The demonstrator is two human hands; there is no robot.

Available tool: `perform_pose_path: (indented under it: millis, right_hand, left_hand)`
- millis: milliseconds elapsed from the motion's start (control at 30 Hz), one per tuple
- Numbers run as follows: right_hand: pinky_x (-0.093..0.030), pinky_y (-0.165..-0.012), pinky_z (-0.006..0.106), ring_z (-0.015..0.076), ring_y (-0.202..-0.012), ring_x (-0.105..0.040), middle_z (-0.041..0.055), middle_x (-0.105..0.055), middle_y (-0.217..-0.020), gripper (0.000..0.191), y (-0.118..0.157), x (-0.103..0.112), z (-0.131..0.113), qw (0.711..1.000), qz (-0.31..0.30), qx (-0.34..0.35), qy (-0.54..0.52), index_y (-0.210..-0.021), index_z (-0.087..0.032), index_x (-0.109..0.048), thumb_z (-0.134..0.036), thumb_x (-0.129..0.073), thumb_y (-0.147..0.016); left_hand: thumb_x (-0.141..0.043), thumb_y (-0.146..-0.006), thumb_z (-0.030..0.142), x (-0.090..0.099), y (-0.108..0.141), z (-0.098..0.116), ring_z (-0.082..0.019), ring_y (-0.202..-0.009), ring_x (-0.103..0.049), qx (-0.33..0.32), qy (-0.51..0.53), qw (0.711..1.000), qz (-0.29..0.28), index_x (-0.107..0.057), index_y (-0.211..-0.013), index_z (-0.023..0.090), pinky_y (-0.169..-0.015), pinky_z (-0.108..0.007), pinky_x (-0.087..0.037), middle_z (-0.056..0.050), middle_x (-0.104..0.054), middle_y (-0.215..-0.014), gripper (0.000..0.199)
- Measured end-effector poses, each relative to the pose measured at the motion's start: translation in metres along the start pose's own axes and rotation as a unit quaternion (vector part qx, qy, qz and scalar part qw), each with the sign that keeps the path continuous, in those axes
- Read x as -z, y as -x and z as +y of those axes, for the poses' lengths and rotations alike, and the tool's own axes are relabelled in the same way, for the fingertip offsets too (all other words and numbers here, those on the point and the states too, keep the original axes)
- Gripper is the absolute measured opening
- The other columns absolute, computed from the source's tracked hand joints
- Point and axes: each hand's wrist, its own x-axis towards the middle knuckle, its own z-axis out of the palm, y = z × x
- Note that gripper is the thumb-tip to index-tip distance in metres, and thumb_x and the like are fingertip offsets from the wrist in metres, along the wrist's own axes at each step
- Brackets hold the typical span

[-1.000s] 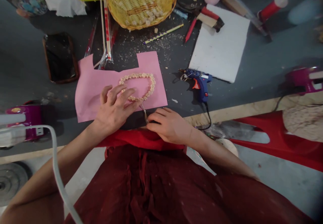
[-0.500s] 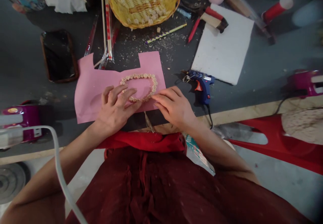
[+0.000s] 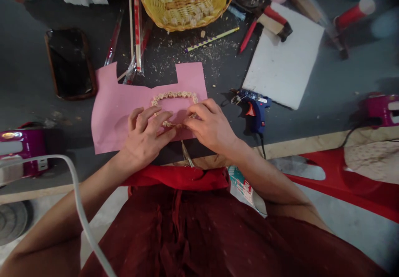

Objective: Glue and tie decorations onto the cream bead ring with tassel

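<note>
A loop of small cream-coloured pieces (image 3: 174, 95), strung or stuck together in a ring, lies on a cut sheet of pink paper (image 3: 115, 110). My left hand (image 3: 145, 137) rests over the loop's left and lower side, fingers bent and spread, the thumb near its lower edge. At the lower right, my right hand (image 3: 212, 125) has its thumb and fingers pinched on the loop, covering part of it. A thin strand with a frayed end (image 3: 186, 154) hangs below the paper at the table edge.
A blue glue gun (image 3: 257, 110) lies to the right, beside a white board (image 3: 286, 69). Behind are a yellow wicker basket (image 3: 183, 23) with small pieces, a pencil (image 3: 212, 40) and scattered crumbs. A phone (image 3: 71, 65) lies left. A white cable (image 3: 77, 198) crosses my left arm.
My right hand has shifted inward and slightly up, now covering more of the loop's right side. My left hand stays in nearly the same place. The view has shifted slightly.
</note>
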Motion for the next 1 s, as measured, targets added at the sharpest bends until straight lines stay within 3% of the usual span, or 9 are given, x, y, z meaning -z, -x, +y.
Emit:
perform_pose_path:
  millis: [400, 633, 867, 1000]
  right_hand:
    - [-0.043, -0.090, 0.045, 0.0260, -0.107, -0.046, 0.0078, -0.062, -0.113, 0.020, 0.001, 0.003, 0.001, 0.999, 0.004, -0.003, -0.050, -0.103, -0.022, -0.071, -0.022, -0.052, -0.096]
    - [-0.047, -0.092, 0.045, 0.0245, -0.103, -0.052, 0.0089, -0.064, -0.109, 0.029, 0.003, 0.016, 0.012, 0.992, 0.085, -0.031, -0.093, -0.118, -0.021, -0.066, -0.015, -0.048, -0.095]
    - [-0.047, -0.094, 0.047, 0.0250, -0.106, -0.055, 0.0092, -0.063, -0.112, 0.032, 0.008, 0.023, 0.011, 0.991, 0.081, -0.060, -0.084, -0.119, -0.022, -0.064, -0.015, -0.044, -0.096]
    - [-0.049, -0.094, 0.045, 0.0233, -0.106, -0.058, 0.0093, -0.063, -0.112, 0.031, 0.018, 0.020, 0.007, 0.990, 0.076, -0.063, -0.105, -0.118, -0.022, -0.063, -0.014, -0.043, -0.096]
  left_hand:
    - [-0.057, -0.092, 0.016, 0.000, -0.001, 0.003, -0.028, -0.135, -0.038, 0.013, 0.000, 1.000, 0.010, -0.061, -0.114, 0.032, -0.108, -0.054, -0.035, -0.004, -0.049, -0.139, 0.028]
    - [-0.056, -0.092, 0.017, -0.001, -0.001, 0.003, -0.031, -0.133, -0.040, 0.001, -0.023, 1.000, 0.012, -0.060, -0.115, 0.031, -0.107, -0.054, -0.035, -0.006, -0.048, -0.140, 0.027]
    - [-0.053, -0.095, 0.022, 0.001, 0.001, 0.003, -0.028, -0.135, -0.037, -0.020, -0.073, 0.997, -0.006, -0.057, -0.121, 0.035, -0.113, -0.052, -0.030, -0.002, -0.049, -0.141, 0.029]
    - [-0.053, -0.095, 0.019, 0.003, 0.002, 0.002, -0.027, -0.135, -0.040, -0.018, -0.048, 0.999, 0.000, -0.055, -0.127, 0.039, -0.114, -0.052, -0.028, 0.000, -0.051, -0.140, 0.038]
